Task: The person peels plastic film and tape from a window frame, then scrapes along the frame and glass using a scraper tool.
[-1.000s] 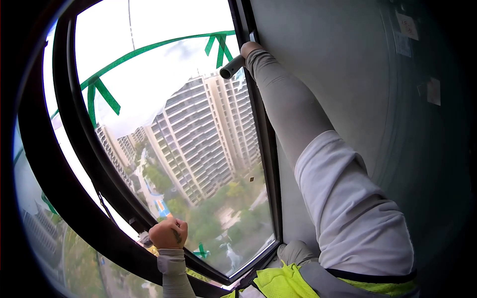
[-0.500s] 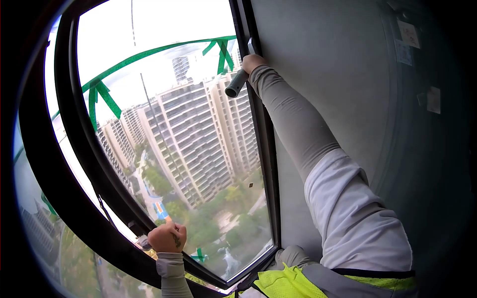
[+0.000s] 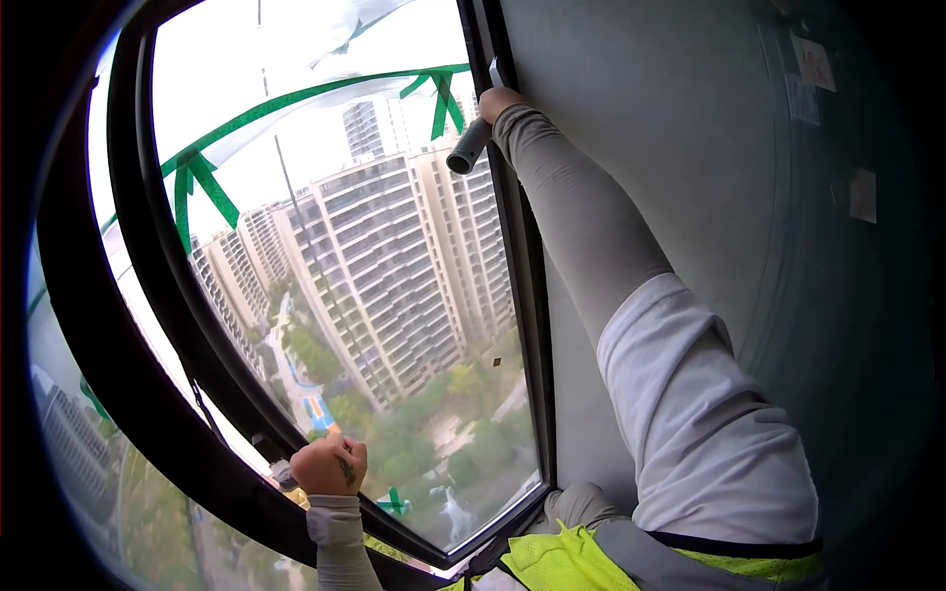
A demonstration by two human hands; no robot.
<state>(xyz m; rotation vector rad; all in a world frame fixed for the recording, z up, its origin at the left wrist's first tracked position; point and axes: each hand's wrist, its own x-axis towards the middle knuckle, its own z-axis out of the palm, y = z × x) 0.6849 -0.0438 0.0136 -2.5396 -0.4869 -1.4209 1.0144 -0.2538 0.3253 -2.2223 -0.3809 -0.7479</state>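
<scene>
My right hand (image 3: 501, 102) is closed around a tool with a grey tubular handle (image 3: 468, 148), beside the upper right side of the dark window frame (image 3: 530, 325). The handle's hollow end points down toward the glass. Past my fist a flat light-grey piece (image 3: 496, 72) shows against the frame; whether it belongs to the tool is unclear. My left hand (image 3: 330, 465) makes a fist at the lower left side of the frame. Next to its knuckles sits a small grey fitting (image 3: 283, 476), partly covered; what the fingers grip is hidden.
Green tape (image 3: 286, 98) runs across the window glass (image 3: 424, 502). Tall buildings (image 3: 384, 256) stand far below and beyond it. A grey wall (image 3: 631, 128) is on the right, with papers (image 3: 813, 64) on it. A curved dark frame (image 3: 128, 414) borders the left.
The right hand and its tool have shifted slightly upward along the frame. My left hand stays at the same spot on the frame. The whole view has tilted a little.
</scene>
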